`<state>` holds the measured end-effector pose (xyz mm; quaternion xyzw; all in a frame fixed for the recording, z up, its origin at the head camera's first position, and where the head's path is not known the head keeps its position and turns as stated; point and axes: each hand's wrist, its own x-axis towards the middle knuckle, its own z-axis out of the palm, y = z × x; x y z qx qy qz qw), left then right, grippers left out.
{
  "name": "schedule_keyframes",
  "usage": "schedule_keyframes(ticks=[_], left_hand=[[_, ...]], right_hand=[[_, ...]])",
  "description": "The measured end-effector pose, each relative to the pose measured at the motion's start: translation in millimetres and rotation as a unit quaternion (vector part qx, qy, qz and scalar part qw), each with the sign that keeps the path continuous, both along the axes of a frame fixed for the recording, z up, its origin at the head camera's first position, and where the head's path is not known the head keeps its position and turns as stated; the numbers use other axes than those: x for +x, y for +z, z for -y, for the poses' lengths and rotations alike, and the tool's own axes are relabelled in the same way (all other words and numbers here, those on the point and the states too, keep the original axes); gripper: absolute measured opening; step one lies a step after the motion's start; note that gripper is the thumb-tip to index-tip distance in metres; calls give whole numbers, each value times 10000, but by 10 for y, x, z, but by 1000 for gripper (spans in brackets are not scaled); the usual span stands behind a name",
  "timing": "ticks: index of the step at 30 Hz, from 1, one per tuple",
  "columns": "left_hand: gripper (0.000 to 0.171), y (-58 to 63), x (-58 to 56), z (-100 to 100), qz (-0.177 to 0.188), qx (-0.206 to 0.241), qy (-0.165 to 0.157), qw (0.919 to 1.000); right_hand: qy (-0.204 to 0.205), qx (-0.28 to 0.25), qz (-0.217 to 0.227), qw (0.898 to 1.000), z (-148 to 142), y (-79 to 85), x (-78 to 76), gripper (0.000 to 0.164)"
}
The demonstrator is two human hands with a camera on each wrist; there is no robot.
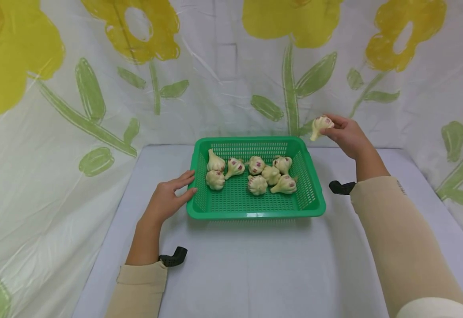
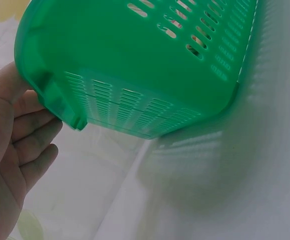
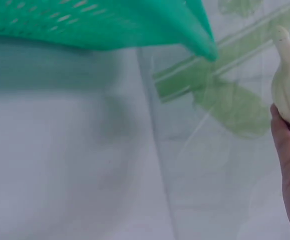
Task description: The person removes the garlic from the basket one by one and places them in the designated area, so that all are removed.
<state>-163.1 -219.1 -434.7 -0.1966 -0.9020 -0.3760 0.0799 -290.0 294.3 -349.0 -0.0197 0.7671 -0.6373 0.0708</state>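
Note:
A garlic bulb point(image 1: 321, 127) with purple marks is pinched in my right hand point(image 1: 348, 134), held up beyond the far right corner of the basket. In the right wrist view, the fingertips support that pale bulb point(image 3: 288, 82) from below, its stem pointing up. My left hand point(image 1: 169, 198) rests at the left rim of a green plastic basket point(image 1: 255, 215), fingers fairly straight and touching the edge. The left wrist view shows this hand point(image 2: 15, 135) against the rim, several fingers loose below it. Several more garlic bulbs point(image 1: 257, 164) lie inside the basket.
The basket stands on a white-covered table point(image 1: 251, 265). Behind and beside the table hangs a pale curtain point(image 1: 223, 101) painted with yellow flowers and green leaves. Black camera mounts point(image 1: 174, 257) stick out from both wrists.

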Motion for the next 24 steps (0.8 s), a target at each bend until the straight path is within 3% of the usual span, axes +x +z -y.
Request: schedule_keyframes(ticks=[3, 9, 16, 20, 24], left_hand=[[46, 0, 5, 7, 18, -10, 13, 10000], [46, -1, 8, 10, -14, -5, 24, 10000], [46, -3, 2, 0, -137, -70, 35, 9999], [46, -12, 0, 2, -107, -66, 52, 9999], [46, -23, -9, 6, -166, -54, 20, 9998]], right_hand=[[-201, -404, 205, 9988, -89, -93, 6, 71], [-785, -378, 627, 9942, -286, -328, 3, 79], [-1599, -393, 813, 9830, -437, -613, 22, 81], [-2188, -91, 985, 9707, -491, -742, 68, 83], [-2787, -146, 1182, 9530, -521, -829, 148, 81]])
